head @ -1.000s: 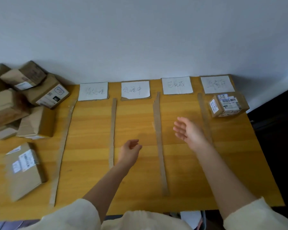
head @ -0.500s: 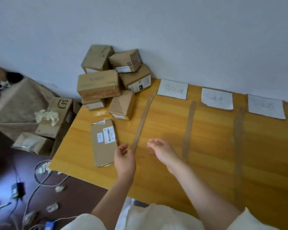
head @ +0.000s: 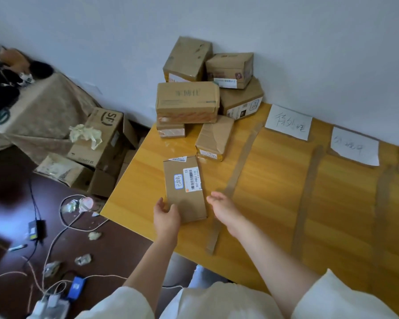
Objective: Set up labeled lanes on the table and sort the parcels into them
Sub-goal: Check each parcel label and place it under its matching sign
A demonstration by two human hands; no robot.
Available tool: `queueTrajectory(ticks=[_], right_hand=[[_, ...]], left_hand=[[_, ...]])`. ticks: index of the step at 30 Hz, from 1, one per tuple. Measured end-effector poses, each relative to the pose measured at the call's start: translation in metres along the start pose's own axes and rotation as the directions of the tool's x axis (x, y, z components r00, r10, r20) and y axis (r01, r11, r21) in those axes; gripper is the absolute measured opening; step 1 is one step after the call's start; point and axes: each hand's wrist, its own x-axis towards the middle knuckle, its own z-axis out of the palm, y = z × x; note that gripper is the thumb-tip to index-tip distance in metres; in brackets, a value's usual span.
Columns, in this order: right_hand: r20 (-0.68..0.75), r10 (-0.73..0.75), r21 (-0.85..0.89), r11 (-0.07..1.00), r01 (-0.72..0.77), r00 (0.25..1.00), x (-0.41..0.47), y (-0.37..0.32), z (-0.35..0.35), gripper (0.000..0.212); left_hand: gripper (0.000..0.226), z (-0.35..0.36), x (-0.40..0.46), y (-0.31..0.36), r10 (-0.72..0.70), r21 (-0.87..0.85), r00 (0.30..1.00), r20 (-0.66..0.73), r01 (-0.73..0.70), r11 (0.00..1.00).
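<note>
Cardboard flat parcel (head: pixel 184 192) lay at the table (head: pixel 274 203) near-left corner, left hand (head: pixel 166 217) gripping its near end | right hand (head: pixel 224 209) open, just beside | half a second earlier neither hand touched it.

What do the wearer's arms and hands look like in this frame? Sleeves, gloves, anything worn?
Both hands are bare: no gloves, rings or watch visible on the left hand or right hand. Forearms are uncovered too. Loose cream sleeves are pushed up toward the elbows on both arms, plain fabric with no markings.
</note>
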Motion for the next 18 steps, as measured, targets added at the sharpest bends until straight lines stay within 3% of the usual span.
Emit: queueTrajectory(ticks=[14,18], right_hand=[[-0.055,-0.015,-0.095,0.995,0.009,0.998,0.009,-0.007,0.024,0.067],[-0.051,-0.087,-0.123,0.989,0.081,0.995,0.004,-0.011,0.024,0.054]], left_hand=[[0.036,-0.016,0.023,0.001,-0.134,-0.019,0.973,0.189,0.14,0.99],[0.033,-0.025,0.019,-0.001,-0.123,-0.051,0.971,0.206,0.137,0.989]])
